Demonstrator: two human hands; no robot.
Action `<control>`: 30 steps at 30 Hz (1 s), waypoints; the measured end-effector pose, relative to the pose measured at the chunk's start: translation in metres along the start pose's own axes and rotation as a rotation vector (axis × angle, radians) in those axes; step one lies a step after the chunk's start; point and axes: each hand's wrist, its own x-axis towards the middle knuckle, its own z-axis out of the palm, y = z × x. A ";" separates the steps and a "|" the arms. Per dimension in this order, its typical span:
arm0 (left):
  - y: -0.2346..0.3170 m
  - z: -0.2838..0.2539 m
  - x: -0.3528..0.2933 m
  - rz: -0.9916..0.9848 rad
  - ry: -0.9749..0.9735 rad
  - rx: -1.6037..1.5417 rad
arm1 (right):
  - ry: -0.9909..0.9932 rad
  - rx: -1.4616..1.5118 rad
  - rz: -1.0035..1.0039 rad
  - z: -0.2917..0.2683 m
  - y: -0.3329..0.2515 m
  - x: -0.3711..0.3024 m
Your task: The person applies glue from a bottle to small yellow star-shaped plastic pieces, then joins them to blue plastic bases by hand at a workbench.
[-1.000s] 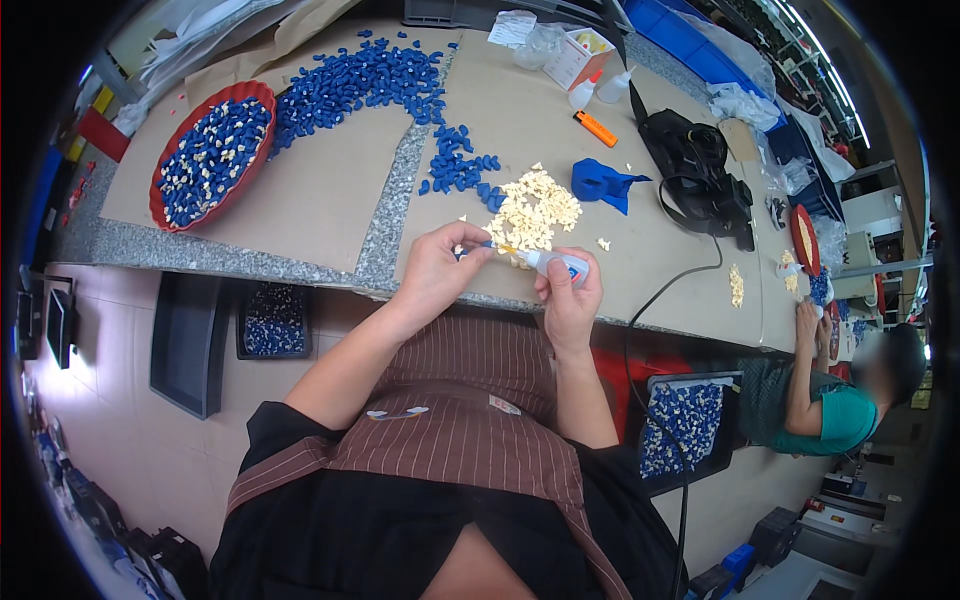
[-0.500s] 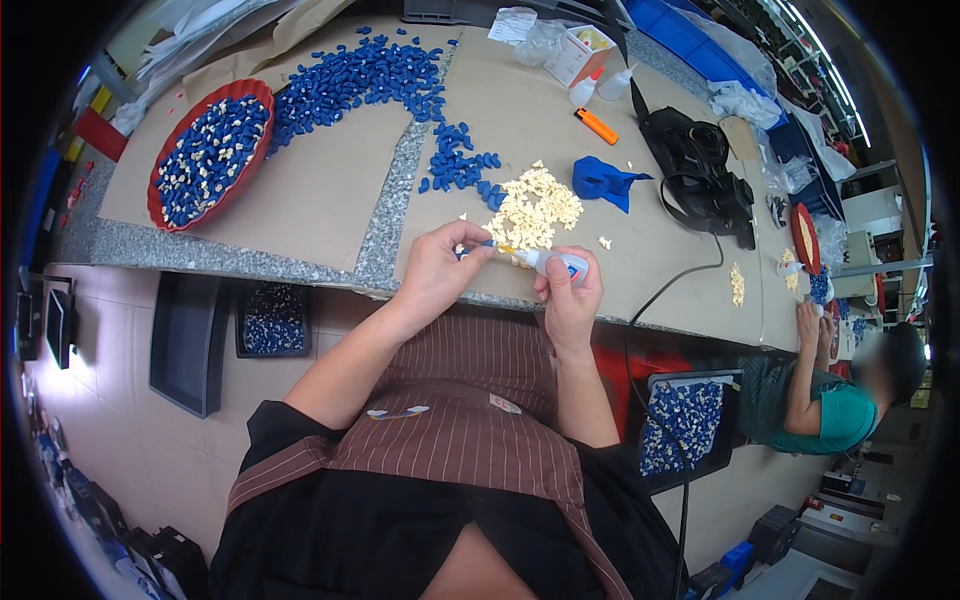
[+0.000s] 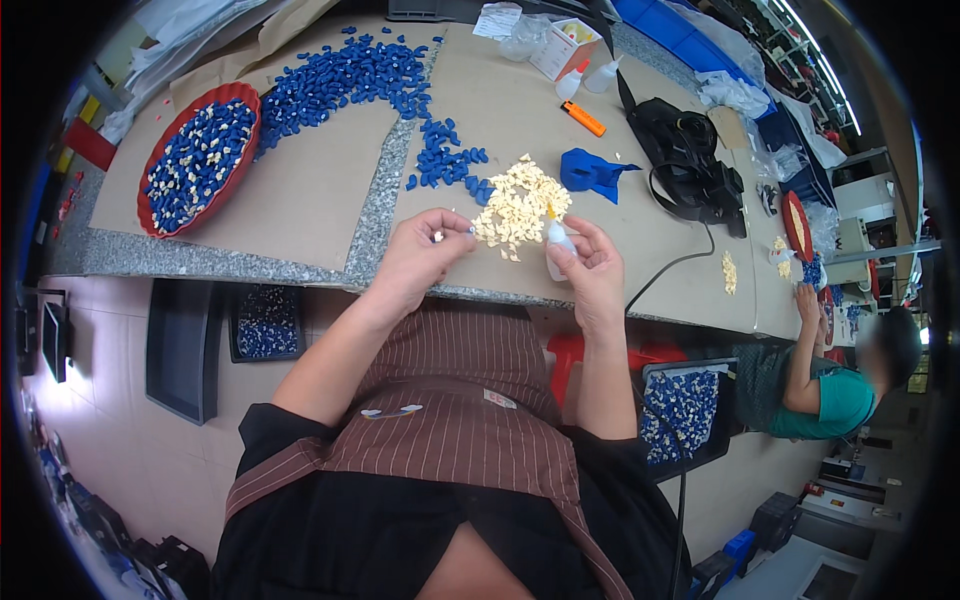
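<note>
My left hand [image 3: 422, 252] is closed in a pinch over the near table edge. A tiny cream piece [image 3: 438, 236] shows among its fingers; whatever sits at the thumb and fingertip is mostly covered. My right hand [image 3: 598, 272] grips a small white glue bottle [image 3: 557, 252], which stands nearly upright with its yellowish nozzle up. Just beyond both hands lies a heap of small cream pieces [image 3: 522, 198]. Small curved blue pieces [image 3: 445, 160] trail away from that heap toward a larger spread of blue pieces [image 3: 350, 78].
A red bowl [image 3: 152, 222] of blue and cream pieces stands at left. Beyond the heap lie a blue folded item [image 3: 592, 174], an orange tool [image 3: 583, 118], two squeeze bottles and a box [image 3: 568, 48]. Black strapped gear [image 3: 690, 150] trails a cable. A co-worker [image 3: 835, 400] sits at right.
The glue bottle has swung from pointing left at my left hand's fingertips to nearly upright, slightly further right. My left hand has shifted a little left, away from it.
</note>
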 end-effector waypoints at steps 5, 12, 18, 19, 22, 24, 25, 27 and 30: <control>-0.014 0.006 -0.008 0.295 -0.009 0.359 | -0.130 -0.421 -0.079 -0.009 0.013 0.012; -0.013 0.002 -0.007 0.330 0.000 0.365 | -0.327 -0.966 -0.255 0.008 -0.001 0.022; -0.014 0.004 -0.007 0.356 0.011 0.360 | -0.346 -1.133 -0.364 0.013 -0.006 0.016; -0.016 0.003 -0.006 0.357 0.015 0.373 | -0.347 -1.132 -0.365 0.013 -0.003 0.015; -0.019 0.004 -0.005 0.368 0.022 0.379 | -0.272 -1.076 -0.389 0.013 0.005 0.012; -0.021 0.006 -0.004 0.376 0.022 0.372 | -0.064 -0.066 0.145 0.026 0.010 0.002; -0.022 0.006 -0.004 0.403 0.031 0.382 | -0.064 -0.065 0.146 0.033 0.011 -0.003; -0.023 0.007 -0.004 0.428 0.038 0.394 | -0.004 0.322 0.228 0.045 0.012 -0.012; -0.024 0.008 -0.006 0.379 0.035 0.324 | 0.035 0.310 0.121 0.054 0.022 -0.017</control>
